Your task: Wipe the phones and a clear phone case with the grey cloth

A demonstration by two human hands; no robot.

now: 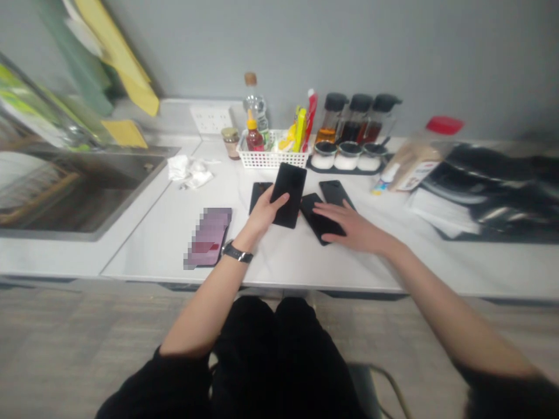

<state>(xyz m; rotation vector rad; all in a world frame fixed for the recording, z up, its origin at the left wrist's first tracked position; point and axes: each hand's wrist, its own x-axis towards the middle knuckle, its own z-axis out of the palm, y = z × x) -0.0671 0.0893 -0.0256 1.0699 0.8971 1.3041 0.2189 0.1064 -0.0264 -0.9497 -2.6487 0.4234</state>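
Note:
My left hand (263, 212), with a dark watch on its wrist, is closed around a black smartphone (289, 189) raised over the counter, thumb across its dark face. Partly hidden behind it is another dark phone (257, 193). On the right, my right hand (351, 226) rests with spread fingers over a tilted black phone (317, 218), its thumb near the lower edge. Just beyond those fingers lies one more dark phone (335, 192), partly covered by the hand. A phone with a pixelated purple screen (212, 235) lies left of my left wrist.
Along the wall stand a white basket (273, 160) of bottles and packets, a jar (230, 142) and a black rack (345, 170) with condiment containers. A red-capped jar (419, 157) and dark cookware (484, 192) are at right. Crumpled tissues (190, 171) lie near the sink (144, 169).

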